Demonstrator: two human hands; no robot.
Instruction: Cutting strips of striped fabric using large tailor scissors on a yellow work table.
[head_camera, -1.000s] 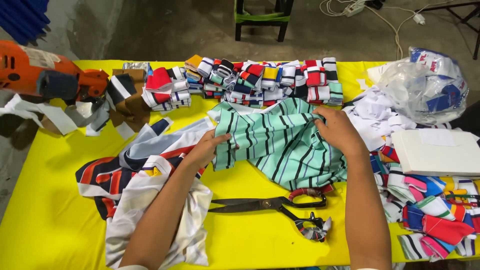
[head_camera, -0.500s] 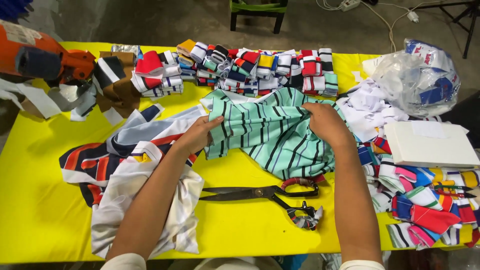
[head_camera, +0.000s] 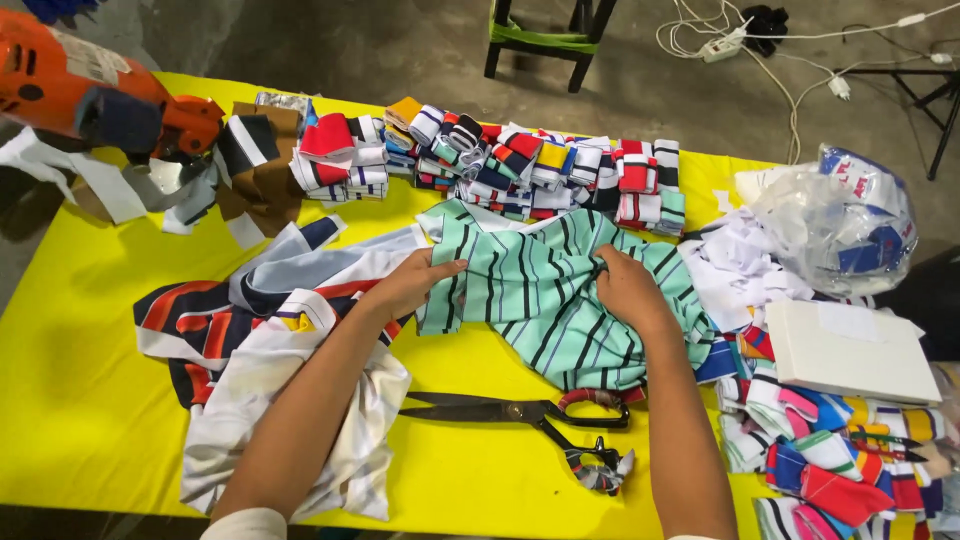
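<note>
Honestly, both hands grip the green striped cloth (head_camera: 560, 300) mid-desk, left hand (head_camera: 415, 283) pinching its 9 o'clock edge, right hand (head_camera: 630, 290) bunching folds; scissors (head_camera: 520, 412) at 6 o'clock could snag it

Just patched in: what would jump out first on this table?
The bright yellow table, with both hands, left hand and right hand, gripping a mint-green striped cloth at its middle. Black scissors lie just in front, and a row of folded striped collars lines the far edge.
</note>
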